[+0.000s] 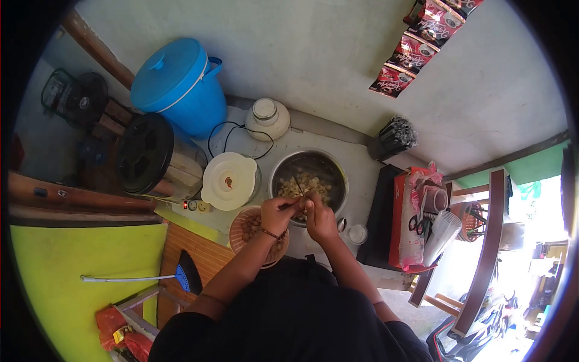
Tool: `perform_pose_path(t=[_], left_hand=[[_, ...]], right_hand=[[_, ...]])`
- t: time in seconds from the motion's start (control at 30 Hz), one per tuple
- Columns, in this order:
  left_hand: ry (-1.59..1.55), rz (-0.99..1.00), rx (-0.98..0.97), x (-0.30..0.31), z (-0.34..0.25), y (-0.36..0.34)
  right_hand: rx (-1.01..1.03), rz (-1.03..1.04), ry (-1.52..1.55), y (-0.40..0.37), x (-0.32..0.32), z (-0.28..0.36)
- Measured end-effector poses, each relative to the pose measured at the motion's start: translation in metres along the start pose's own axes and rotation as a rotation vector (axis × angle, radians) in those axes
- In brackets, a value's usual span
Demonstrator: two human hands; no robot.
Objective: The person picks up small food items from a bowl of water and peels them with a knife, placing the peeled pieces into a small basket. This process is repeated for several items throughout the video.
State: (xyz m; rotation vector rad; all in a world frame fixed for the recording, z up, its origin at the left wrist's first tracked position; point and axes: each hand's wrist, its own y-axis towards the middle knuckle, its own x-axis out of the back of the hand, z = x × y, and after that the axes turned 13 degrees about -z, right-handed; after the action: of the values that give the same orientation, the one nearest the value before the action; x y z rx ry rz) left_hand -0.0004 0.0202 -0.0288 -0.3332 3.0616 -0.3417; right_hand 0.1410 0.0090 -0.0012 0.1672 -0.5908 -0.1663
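Both of my hands are close together over the near side of a steel bowl (341, 175) that holds many pale, small pieces. My left hand (278, 214) is closed, its fingers pinched on something too small to make out. Closed as well, my right hand (319, 218) grips a thin dark tool, perhaps a knife, whose tip points up over the bowl. Below my left forearm, a pink-orange basket (236, 228) with brownish round pieces stands beside the bowl, partly hidden by my wrist.
A lidded cream container (228, 181), a white round appliance (266, 119) with a cable and a blue lidded bucket (187, 90) stand left of the bowl. A spoon (342, 225), a small clear cup (357, 234) and a red box (403, 211) are to the right.
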Motion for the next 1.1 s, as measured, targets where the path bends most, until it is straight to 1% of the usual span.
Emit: perform_pose_path(t=[0.07,0.17,0.2,0.3,0.4,0.47,0.5,0.57,0.7,0.77,0.8,0.9,0.97,1.1], left_hand=[[0.126,0.034,-0.041,0.001,-0.007,-0.005],[-0.067,0.048,-0.022,-0.002,0.002,-0.008],[-0.076,0.022,-0.002,-0.001,0.002,-0.007],[-0.117,-0.026,0.047,0.003,0.001,-0.001],[-0.166,-0.021,0.062,0.006,-0.001,0.001],[-0.181,-0.03,0.047,0.004,-0.003,-0.001],[-0.133,-0.032,0.031,0.004,-0.003,-0.001],[-0.038,-0.036,0.004,0.005,-0.002,-0.003],[-0.006,0.046,0.044,0.006,0.001,-0.005],[0.011,0.094,0.038,0.006,0.002,-0.007],[-0.049,0.08,0.068,0.007,0.005,-0.005],[-0.249,0.038,0.158,0.007,0.013,0.001],[-0.404,0.013,0.22,0.007,0.009,0.003],[-0.32,0.003,0.138,0.006,-0.001,0.0]], right_hand=[[-0.148,0.046,0.071,0.005,0.0,0.0],[-0.391,0.102,0.239,0.006,-0.001,-0.01],[-0.475,0.12,0.304,0.007,-0.001,-0.011],[-0.237,0.056,0.253,0.0,0.004,-0.002],[-0.119,0.121,0.099,0.001,0.012,0.016],[-0.068,0.06,0.074,-0.001,0.01,0.019],[-0.04,0.031,0.063,-0.001,0.008,0.021],[-0.022,0.015,0.01,-0.003,0.002,0.015],[-0.007,-0.008,-0.02,-0.004,-0.008,-0.003],[-0.188,-0.02,0.137,-0.003,-0.014,-0.013],[-0.277,-0.026,0.216,-0.001,-0.013,-0.011],[-0.318,0.007,0.32,-0.002,-0.001,0.002],[-0.206,0.045,0.231,-0.005,0.005,0.009],[-0.061,0.041,0.045,-0.006,0.009,0.023]])
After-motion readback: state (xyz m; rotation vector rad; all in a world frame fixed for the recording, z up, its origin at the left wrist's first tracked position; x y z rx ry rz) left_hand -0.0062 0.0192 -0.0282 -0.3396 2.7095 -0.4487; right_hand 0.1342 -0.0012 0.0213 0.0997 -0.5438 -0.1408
